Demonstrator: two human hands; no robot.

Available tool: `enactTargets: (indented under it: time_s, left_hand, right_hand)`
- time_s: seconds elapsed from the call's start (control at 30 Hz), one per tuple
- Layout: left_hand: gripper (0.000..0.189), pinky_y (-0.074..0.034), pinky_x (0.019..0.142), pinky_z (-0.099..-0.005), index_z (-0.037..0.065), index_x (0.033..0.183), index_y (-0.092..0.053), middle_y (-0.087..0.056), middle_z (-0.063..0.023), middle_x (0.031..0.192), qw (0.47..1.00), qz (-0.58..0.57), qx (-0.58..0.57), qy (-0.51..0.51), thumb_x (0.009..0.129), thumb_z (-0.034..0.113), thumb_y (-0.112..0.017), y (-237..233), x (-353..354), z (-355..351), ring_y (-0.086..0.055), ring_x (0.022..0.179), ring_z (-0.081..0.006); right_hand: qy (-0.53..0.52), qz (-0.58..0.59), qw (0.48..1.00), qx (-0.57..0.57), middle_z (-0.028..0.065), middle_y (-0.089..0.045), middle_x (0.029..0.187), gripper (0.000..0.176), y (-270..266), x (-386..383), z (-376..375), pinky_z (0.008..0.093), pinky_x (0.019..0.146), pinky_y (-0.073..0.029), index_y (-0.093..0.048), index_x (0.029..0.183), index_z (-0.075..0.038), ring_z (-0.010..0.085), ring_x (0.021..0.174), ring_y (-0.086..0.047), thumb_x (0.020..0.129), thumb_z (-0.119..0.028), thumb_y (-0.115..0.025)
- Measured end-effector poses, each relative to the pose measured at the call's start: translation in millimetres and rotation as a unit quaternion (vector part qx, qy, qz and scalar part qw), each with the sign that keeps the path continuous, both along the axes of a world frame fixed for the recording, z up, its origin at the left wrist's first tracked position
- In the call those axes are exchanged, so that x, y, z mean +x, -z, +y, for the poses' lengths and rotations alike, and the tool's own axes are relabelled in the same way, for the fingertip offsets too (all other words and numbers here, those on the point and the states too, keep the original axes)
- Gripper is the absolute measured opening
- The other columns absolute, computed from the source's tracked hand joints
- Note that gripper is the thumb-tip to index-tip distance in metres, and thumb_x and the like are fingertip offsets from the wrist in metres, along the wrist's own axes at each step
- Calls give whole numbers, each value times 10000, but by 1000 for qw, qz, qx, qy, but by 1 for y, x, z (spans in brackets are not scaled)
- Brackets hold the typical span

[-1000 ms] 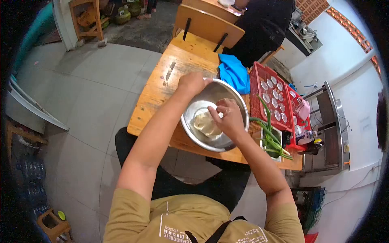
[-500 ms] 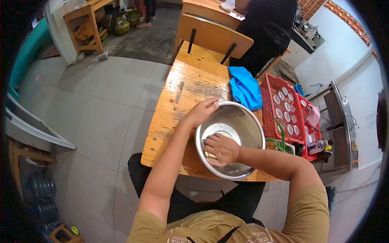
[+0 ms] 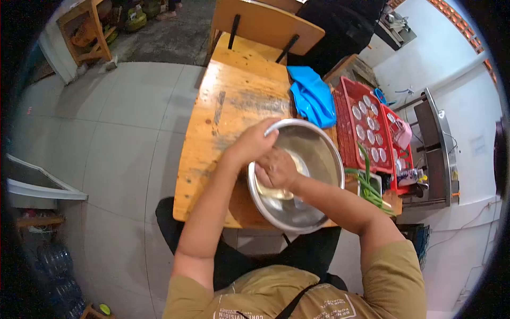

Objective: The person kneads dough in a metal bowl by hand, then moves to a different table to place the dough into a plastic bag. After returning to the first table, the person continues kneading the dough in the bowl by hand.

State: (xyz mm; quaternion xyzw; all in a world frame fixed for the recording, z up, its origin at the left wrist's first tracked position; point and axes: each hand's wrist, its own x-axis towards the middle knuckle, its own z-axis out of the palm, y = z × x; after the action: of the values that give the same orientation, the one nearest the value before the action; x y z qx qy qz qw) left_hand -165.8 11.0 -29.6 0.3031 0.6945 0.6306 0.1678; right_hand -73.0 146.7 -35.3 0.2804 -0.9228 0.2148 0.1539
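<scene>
A large steel mixing bowl (image 3: 326, 154) stands on the wooden table near my lap. My left hand (image 3: 254, 142) grips its upper-left rim, thumb along the edge. Inside the bowl, my right hand (image 3: 277, 169) presses with curled fingers on a pale, soft mass that looks like dough (image 3: 276, 193). The dough sits against the left side of the bowl and shows below and beside the hand. Part of it is hidden under my palm, and the hand is slightly blurred.
Beyond the bowl lies a blue plastic bag (image 3: 313, 98) on the table (image 3: 212, 119). To the right stand a red basket (image 3: 348, 130) of clear cups and a container with long green leaves (image 3: 369, 186). A wooden chair (image 3: 265, 26) is at the far end, with a dark-clothed person behind.
My right hand has shifted up and left within the bowl, nearer my left hand, and more dough shows beneath it. My left hand stays on the rim. The view has tilted slightly.
</scene>
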Motion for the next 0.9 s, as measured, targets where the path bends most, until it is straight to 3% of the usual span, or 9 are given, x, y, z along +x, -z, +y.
enactTargets:
  time_s: [0.17,0.23,0.3,0.43,0.5,0.57,0.67,0.73,0.9]
  left_hand:
    - [453,-455,1083,-389,73,1413,-573,-624,-197,1378,996,25,-72,42,1006,272,-566,-3,-17,0,-590,1278,-347]
    - [458,-452,1087,-389,79,1420,-572,-622,-193,1384,992,60,-100,53,1010,282,-562,-14,-21,-5,-586,1284,-343]
    - [462,-450,1091,-389,85,1427,-570,-620,-188,1391,985,96,-128,65,1014,292,-558,-16,-11,-9,-583,1291,-339]
    - [463,-454,1085,-382,71,1414,-584,-622,-190,1391,988,76,-124,51,1017,309,-562,-19,1,-3,-588,1291,-323]
    - [498,-464,1066,-352,95,1460,-551,-629,-148,1395,993,44,-89,65,1033,348,-591,-14,2,1,-597,1263,-230]
    - [487,-469,1055,-346,85,1450,-560,-638,-148,1381,994,33,-92,55,1034,337,-590,-15,10,4,-607,1243,-226]
    - [470,-479,1032,-335,73,1438,-568,-659,-150,1343,996,4,-75,40,1034,313,-585,-31,20,0,-630,1199,-221]
    - [443,-493,998,-332,59,1420,-572,-694,-158,1267,998,13,-63,12,1033,274,-572,-20,26,1,-659,1136,-219]
    - [390,-505,964,-379,25,1354,-583,-690,-223,1211,996,10,-91,-9,1029,239,-551,-30,33,1,-675,1117,-303]
  right_hand:
    - [89,-159,983,-21,189,-731,957,355,-3,2,2,486,783,-547,-740,1013,-75,417,849,-683,907,-394,-624]
    - [64,-365,927,-62,178,-746,960,483,-6,-8,17,449,844,-548,-741,1102,-67,374,904,-711,922,-499,-622]
    - [44,-416,908,-19,164,-755,954,517,-62,2,21,417,877,-541,-738,1151,-72,323,933,-725,959,-532,-598]
    - [-24,-290,957,-4,188,-740,885,396,-70,15,40,445,763,-553,-748,1071,-84,359,806,-716,990,-448,-615]
    - [115,-200,972,36,179,-710,776,358,-56,27,35,486,680,-538,-724,934,-83,391,707,-683,961,-433,-652]
    - [114,-121,986,27,182,-676,691,367,-32,41,27,514,627,-516,-691,870,-87,407,655,-665,943,-444,-642]
    - [61,-130,989,32,177,-686,790,349,-37,57,17,475,710,-524,-683,903,-73,379,756,-678,919,-419,-644]
    - [-51,14,994,92,145,-642,898,316,-33,55,21,438,813,-488,-668,942,-62,342,866,-638,887,-373,-653]
    - [-87,-43,993,68,113,-586,902,257,-6,35,24,429,802,-442,-642,893,-83,317,861,-585,860,-338,-649]
